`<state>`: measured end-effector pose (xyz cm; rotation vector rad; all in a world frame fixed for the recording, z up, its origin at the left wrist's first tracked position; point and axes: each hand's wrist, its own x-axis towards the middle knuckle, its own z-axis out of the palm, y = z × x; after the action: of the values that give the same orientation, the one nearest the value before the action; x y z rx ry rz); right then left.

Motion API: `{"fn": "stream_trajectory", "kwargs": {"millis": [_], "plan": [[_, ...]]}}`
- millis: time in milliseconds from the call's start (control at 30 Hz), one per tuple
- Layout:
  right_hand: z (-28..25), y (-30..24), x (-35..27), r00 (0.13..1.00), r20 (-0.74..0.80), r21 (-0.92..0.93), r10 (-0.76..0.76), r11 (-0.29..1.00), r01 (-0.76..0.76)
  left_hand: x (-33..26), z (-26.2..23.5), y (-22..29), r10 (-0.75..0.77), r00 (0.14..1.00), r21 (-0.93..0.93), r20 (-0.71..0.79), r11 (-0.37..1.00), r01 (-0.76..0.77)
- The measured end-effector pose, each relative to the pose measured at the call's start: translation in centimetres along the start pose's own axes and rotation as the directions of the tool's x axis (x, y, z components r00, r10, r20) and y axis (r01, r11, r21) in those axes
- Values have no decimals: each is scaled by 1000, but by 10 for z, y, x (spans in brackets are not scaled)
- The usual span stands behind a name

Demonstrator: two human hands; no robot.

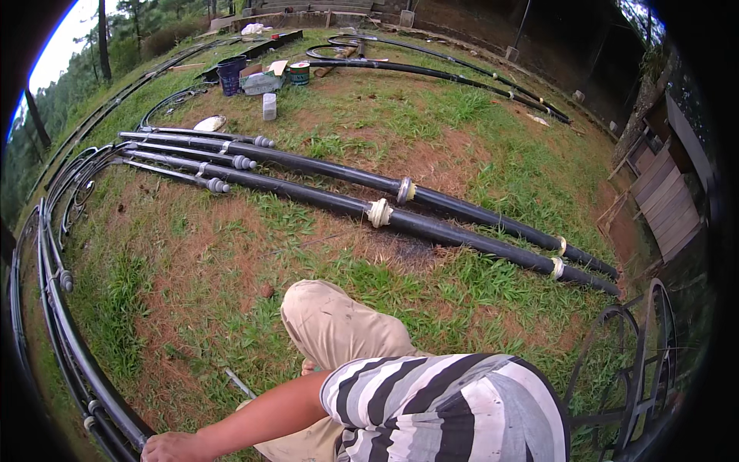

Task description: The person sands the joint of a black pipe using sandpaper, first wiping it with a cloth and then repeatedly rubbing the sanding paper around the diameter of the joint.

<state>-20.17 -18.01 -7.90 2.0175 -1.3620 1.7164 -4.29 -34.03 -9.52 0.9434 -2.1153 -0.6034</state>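
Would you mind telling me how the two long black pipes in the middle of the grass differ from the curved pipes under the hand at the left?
The long pipes lie loose on the grass, with pale collars at their joints. The curved pipes are bundled along the left edge, their fittings dark grey, and the left hand rests on them. Both sets are black and lie on the ground.

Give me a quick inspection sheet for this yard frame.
Surface: patchy grass with bare reddish soil.
Job's things: curved black pipe bundle along the left edge.
Clutter: long black pipes with pale couplings; blue bucket, paint can, white container.
Hands: left hand rests on the curved bundle, grip unclear; right hand not in view.
Cables: nothing seen.
Surroundings: trees left, wooden boards right, metal frame lower right.
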Motion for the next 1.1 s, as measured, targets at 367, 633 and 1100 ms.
{"fn": "stream_trajectory", "kwargs": {"millis": [367,633,1100], "plan": [[10,10,-2,998,-65,67,6,998,-2,6,-7,10,-47,999,0,-26,999,47],[8,-1,-1,999,-34,-97,25,995,-28,6,-10,4,-9,999,35,-38,999,10],[6,10,-3,993,-51,-71,-103,992,100,3,-12,41,-94,996,70,1,993,93]]}}
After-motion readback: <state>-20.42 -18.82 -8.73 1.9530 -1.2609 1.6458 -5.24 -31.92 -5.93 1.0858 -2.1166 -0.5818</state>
